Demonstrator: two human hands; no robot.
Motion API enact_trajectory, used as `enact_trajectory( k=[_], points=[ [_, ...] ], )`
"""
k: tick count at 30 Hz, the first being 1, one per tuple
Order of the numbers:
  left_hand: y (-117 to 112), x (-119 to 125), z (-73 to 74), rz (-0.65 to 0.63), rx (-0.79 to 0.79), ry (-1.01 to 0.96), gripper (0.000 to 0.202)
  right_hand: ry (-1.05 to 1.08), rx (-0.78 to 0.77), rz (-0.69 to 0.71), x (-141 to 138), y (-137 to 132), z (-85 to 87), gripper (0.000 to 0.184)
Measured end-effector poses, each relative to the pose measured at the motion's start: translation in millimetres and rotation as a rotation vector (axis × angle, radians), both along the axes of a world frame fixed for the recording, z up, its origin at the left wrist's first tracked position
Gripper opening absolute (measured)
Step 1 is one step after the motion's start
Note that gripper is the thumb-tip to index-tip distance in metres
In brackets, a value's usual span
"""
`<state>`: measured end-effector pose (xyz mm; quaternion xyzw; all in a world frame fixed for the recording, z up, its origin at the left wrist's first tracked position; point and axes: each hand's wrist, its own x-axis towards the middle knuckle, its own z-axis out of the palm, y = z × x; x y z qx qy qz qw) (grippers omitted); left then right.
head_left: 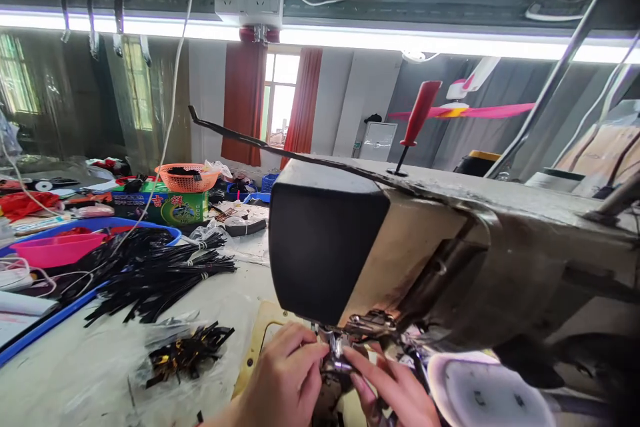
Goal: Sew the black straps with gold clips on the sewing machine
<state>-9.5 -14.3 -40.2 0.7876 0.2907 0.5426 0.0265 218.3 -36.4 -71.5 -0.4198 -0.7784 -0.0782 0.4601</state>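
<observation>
silvery metal fittings (339, 349) beneath the sewing machine (325, 247) head sit between the left hand (290, 370), thumb and forefinger drawn close, and the right hand (393, 380), fingers extended; whether either grips anything, i cannot tell. fingertips this near the mechanism could get pinched if the machine ran. above, a red-handled screwdriver (421, 112) stands slightly tilted; a knock might topple it. leftward, bundled black strips (165, 277) lie on the table (233, 300).

The left hand (287, 373) and right hand (395, 387) have fingertips at a metal part (340, 355) beneath a sewing machine (327, 247). A red screwdriver (420, 110) stands tilted on top. Left, bundled black strips (165, 277) lie by a blue tray (50, 326).
</observation>
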Motion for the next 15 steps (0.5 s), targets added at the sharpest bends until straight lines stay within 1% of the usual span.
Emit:
enact_trajectory(
  k=[2,3,5,6,8,9,11,13,15],
  points=[
    [0,-7,6.8,0.025,-0.035,0.003,0.027,0.000,-0.029,-0.088,15,-16,0.0,0.037],
    [0,-11,10.8,0.034,-0.052,0.016,0.026,0.008,-0.049,-0.125,20,-25,-0.8,0.035],
    [0,-18,19.5,0.047,-0.123,0.098,0.025,0.009,-0.127,-0.133,26,-42,-5.5,0.028],
    [0,-21,23.8,0.053,-0.182,0.178,0.025,0.006,-0.199,-0.107,25,-49,-10.2,0.023],
    [-4,-23,31.0,0.074,-0.352,0.440,0.024,0.012,-0.364,-0.059,17,-58,-25.6,0.016],
    [-7,-23,33.4,0.079,-0.440,0.590,0.024,0.010,-0.438,-0.052,11,-59,-36.2,0.016],
    [-14,-20,35.4,0.063,-0.569,0.828,0.023,-0.005,-0.522,-0.159,-1,-57,-60.1,0.021],
    [-20,-16,34.5,0.013,-0.613,0.931,0.022,-0.067,-0.585,-0.256,-12,-49,-80.8,0.020],
    [-23,-14,32.1,-0.022,-0.624,0.943,0.023,-0.109,-0.605,-0.304,-20,-42,-92.1,0.019]
  ],
)
